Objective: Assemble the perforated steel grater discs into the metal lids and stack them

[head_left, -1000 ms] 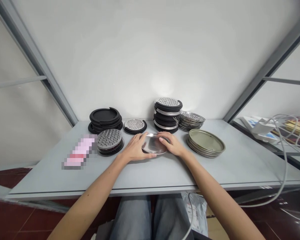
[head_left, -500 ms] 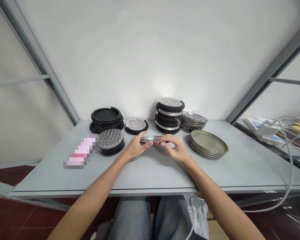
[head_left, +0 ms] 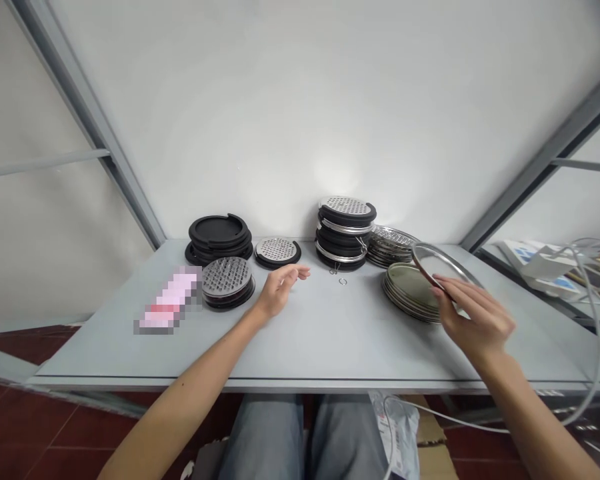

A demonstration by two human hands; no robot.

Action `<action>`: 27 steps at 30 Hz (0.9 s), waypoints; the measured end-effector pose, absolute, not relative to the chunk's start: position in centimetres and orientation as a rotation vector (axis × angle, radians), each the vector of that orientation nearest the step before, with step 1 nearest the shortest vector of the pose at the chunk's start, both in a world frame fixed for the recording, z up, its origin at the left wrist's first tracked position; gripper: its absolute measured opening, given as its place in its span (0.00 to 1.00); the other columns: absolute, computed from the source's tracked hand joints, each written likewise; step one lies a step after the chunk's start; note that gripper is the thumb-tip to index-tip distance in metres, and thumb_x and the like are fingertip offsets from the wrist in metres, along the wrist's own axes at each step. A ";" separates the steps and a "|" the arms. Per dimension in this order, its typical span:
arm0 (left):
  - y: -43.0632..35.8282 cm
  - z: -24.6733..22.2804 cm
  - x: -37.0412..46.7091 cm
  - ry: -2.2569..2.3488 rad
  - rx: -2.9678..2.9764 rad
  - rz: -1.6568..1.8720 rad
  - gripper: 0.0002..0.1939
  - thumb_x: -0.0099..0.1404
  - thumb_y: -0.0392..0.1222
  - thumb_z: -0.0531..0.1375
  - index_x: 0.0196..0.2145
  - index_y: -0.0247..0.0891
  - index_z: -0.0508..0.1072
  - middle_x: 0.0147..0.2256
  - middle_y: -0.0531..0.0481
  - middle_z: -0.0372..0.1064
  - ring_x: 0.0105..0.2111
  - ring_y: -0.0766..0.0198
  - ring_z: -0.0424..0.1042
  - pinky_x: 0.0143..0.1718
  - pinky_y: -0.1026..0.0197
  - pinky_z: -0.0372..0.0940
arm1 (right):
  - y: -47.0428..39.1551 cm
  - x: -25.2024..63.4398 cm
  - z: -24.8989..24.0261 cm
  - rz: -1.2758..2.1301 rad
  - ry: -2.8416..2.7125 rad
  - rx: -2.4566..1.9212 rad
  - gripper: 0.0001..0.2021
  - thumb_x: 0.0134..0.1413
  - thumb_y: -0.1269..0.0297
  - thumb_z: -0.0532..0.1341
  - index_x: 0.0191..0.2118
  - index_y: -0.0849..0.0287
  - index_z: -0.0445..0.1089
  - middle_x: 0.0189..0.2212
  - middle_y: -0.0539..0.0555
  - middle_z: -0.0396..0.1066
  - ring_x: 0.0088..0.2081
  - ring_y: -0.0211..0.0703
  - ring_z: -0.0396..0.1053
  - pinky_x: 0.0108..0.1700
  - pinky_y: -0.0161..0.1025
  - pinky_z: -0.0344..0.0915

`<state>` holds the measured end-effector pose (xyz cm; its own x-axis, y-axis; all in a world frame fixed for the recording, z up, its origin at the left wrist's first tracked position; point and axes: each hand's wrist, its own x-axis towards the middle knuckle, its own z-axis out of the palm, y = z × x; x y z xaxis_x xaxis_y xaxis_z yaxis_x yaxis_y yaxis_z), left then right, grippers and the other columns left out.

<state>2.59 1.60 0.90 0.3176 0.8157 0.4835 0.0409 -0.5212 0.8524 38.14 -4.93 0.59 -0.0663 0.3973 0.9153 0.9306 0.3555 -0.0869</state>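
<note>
My right hand (head_left: 477, 320), at the right, grips a round shallow metal plate (head_left: 430, 263) by its near edge, thumb on one side and fingers on the other. The plate is tilted up, slightly blurred, above a stack of olive-coloured round plates (head_left: 405, 287). My left hand (head_left: 280, 290) hovers over the middle of the table, its fingers loosely bent, apart from the thumb, with nothing in them. Close by it are a perforated metal disc in a black ring (head_left: 277, 250) and a stack topped by a round grater disc (head_left: 227, 277).
Black rings (head_left: 219, 230) are piled at the back left. A tall stack of black rings and metal discs (head_left: 346, 230) stands at the back, shiny metal dishes (head_left: 391, 243) beside it. Small wire rings (head_left: 343, 281) lie in front. A white cable (head_left: 597, 333) hangs at the right.
My right hand has carried the metal plate from the centre to the right, over the olive plates, and tipped it up. The left hand has let go of it and stays near the middle.
</note>
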 end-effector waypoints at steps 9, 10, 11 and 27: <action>1.5 1.0 2.5 0.759 1.831 1.229 0.26 0.69 0.56 0.47 0.42 0.32 0.74 0.38 0.42 0.74 0.38 0.58 0.72 0.43 0.53 0.66 | -3.2 38.7 -0.9 -0.621 -1.953 -1.326 0.09 0.58 0.61 0.58 0.35 0.56 0.75 0.37 0.54 0.78 0.40 0.49 0.75 0.54 0.53 0.64; 1.5 0.9 2.5 0.762 1.837 1.218 0.27 0.69 0.57 0.46 0.42 0.32 0.74 0.38 0.41 0.74 0.38 0.58 0.72 0.43 0.53 0.66 | -3.3 38.6 -0.9 -0.589 -1.965 -1.368 0.11 0.59 0.60 0.57 0.36 0.56 0.76 0.37 0.54 0.78 0.40 0.49 0.75 0.52 0.52 0.65; 1.5 0.9 2.5 0.766 1.845 1.204 0.27 0.69 0.57 0.46 0.42 0.32 0.74 0.38 0.41 0.74 0.38 0.58 0.72 0.43 0.53 0.66 | -3.4 38.5 -1.0 -0.558 -1.965 -1.411 0.12 0.59 0.59 0.56 0.37 0.56 0.76 0.38 0.55 0.78 0.41 0.49 0.75 0.50 0.51 0.67; 2.1 -0.6 3.0 1.030 2.243 1.020 0.12 0.65 0.44 0.55 0.40 0.37 0.76 0.36 0.47 0.75 0.34 0.61 0.72 0.35 0.61 0.67 | 1.4 25.7 2.3 -0.001 -2.290 -1.073 0.09 0.60 0.57 0.57 0.35 0.53 0.71 0.32 0.54 0.76 0.35 0.47 0.72 0.40 0.42 0.66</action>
<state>2.97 2.13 -0.61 0.4427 0.7861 0.4314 0.4395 -0.6096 0.6597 25.75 1.41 2.28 -0.4910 0.6981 0.5211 0.6987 0.6729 -0.2430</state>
